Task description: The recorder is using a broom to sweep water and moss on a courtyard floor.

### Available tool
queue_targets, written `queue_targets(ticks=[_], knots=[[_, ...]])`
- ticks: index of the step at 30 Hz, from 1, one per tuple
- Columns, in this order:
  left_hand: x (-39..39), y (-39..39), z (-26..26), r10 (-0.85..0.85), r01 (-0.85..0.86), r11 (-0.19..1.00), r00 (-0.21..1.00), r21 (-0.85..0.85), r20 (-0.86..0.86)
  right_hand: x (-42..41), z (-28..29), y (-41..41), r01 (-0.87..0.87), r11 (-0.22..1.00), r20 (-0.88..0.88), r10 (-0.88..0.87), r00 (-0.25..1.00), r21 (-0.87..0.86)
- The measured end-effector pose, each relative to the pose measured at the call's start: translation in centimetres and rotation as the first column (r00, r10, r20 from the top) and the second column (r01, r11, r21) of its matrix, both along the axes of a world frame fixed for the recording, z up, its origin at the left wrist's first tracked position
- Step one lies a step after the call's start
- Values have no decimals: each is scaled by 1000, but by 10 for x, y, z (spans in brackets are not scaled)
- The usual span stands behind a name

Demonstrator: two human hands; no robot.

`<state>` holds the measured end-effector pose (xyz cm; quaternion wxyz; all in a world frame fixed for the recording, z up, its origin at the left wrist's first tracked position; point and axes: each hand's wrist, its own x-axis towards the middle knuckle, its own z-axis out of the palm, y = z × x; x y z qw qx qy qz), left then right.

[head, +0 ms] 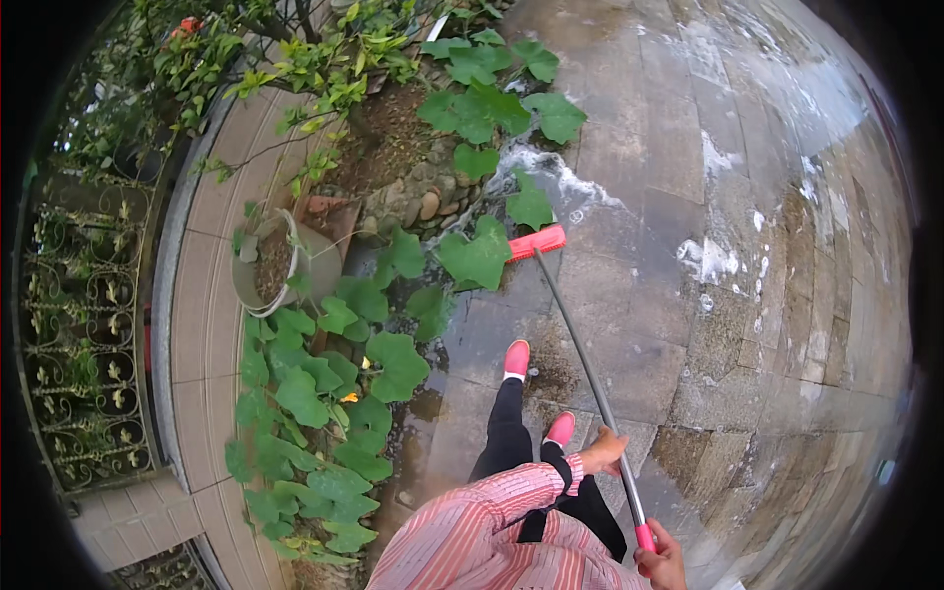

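A long-handled floor brush with a red head (538, 243) rests on the wet paving near the vine leaves. Its grey metal pole (582, 346) runs down towards me. My left hand (605, 450) is closed around the lower part of the pole. At the pole's end, my right hand (661, 557) holds the pink grip (645, 537). The brush head lies close beside a large green leaf (476, 254). White foam (553, 166) spreads over the paving beyond the head.
Broad-leaved vines (317, 413) spill over the paving's left side. A soil-filled bucket (284, 265) stands by a low tiled wall (210, 310), with stones (428, 206) bordering the bed. An ornamental metal fence (85, 332) lies further left. Wet stone paving (664, 295) with foam patches extends right.
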<state>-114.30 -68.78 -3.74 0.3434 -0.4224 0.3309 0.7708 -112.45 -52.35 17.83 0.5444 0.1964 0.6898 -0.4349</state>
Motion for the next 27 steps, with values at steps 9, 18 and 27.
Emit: queue_targets(ticks=[9, 18, 27], knots=[[-122, -182, -65, 88, -117, 957, 989, -266, -121, -78, -62, -190, 201, 978, -26, -203, 979, -51], [-120, -170, -36, 310, -265, 933, 935, 243, -170, -79, 1, -182, 59, 996, -151, -48, 987, 69], [-70, -120, -57, 391, -425, 838, 905, 342, 169, -45, 46, -97, -124, 954, -12, 132, 991, 272]])
